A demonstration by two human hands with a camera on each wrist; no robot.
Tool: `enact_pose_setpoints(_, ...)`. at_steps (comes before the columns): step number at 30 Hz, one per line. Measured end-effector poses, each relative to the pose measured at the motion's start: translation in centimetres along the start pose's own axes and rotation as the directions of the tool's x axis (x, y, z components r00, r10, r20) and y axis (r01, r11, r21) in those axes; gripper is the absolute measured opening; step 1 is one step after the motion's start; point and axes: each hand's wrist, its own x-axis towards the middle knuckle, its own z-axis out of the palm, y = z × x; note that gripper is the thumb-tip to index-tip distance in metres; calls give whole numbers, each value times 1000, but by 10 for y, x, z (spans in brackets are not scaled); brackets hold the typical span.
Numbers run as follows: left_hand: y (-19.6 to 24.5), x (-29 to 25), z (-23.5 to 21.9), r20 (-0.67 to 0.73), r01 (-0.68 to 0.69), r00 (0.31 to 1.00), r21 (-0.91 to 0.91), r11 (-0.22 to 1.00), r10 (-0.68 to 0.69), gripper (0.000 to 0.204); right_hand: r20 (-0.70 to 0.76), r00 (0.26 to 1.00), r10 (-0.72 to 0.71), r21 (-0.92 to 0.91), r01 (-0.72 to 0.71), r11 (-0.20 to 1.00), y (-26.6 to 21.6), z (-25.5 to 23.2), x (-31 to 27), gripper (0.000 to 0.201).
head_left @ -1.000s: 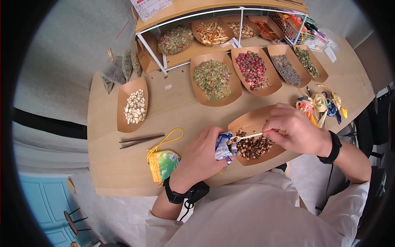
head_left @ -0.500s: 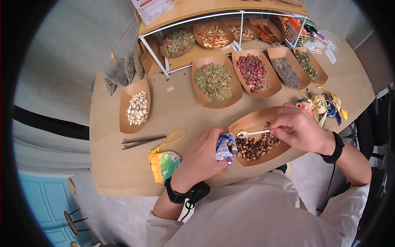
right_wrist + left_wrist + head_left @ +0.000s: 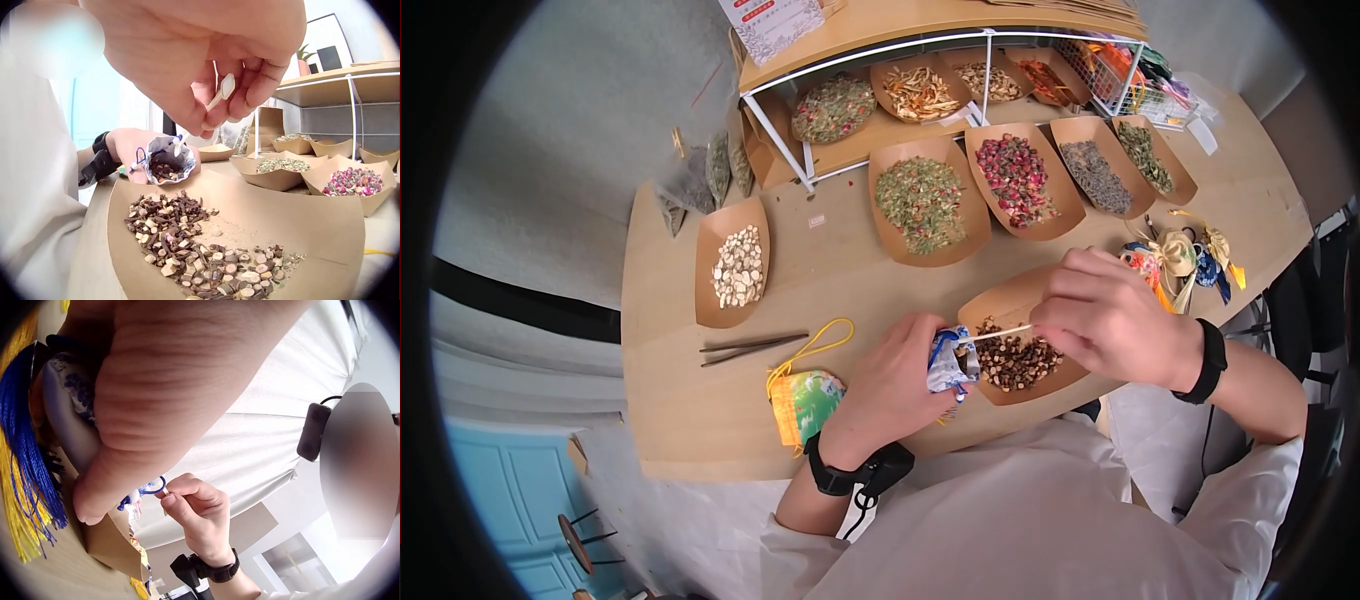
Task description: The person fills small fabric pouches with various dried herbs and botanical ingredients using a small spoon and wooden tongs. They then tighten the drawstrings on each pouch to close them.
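Centre: I see right hand (image 3: 1115, 322) pinching spoon (image 3: 1002, 333) | points left, at pouch (image 3: 946, 374) mouth | left hand (image 3: 890, 388) gripping pouch

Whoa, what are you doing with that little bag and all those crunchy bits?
Someone's left hand holds a small blue-and-white pouch with its mouth open, and dark bits are already inside. The right hand pinches a thin, pale spoon in its fingers, with one end at the pouch's mouth. Beside the pouch, a paper tray holds brown, chunky dried pieces. A yellow-and-green pouch lies on the table.
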Motion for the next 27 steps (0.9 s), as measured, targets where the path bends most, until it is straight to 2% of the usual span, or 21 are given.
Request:
enact_pose_setpoints(3,0,0,1,-9,-7,1000,-1,1000,7,58,-34,997,63,11,-62,998,13,-4,-7,10)
enact_pose_setpoints(6,1,0,1,-11,-11,1000,11,1000,11,58,20,994,104,-80,-102,992,29,-5,-16,11)
enact_pose_setpoints(9,0,0,1,-10,-14,1000,17,1000,14,58,30,995,98,-118,-94,989,37,3,-21,10)
enact_pose_setpoints(11,-1,0,1,-6,-15,1000,17,1000,15,58,94,995,21,-234,2,972,36,7,-21,10)
enact_pose_setpoints(15,-1,0,1,9,1,1000,24,1000,-1,58,53,998,-26,-168,35,985,30,17,-24,11)
enact_pose_setpoints(21,-2,0,2,4,-10,1000,22,1000,10,59,92,996,15,-103,-5,995,29,16,-30,10)
enact_pose_setpoints(27,0,1,0,18,18,1000,3,1000,-18,59,159,983,94,52,-104,993,27,16,-34,10)
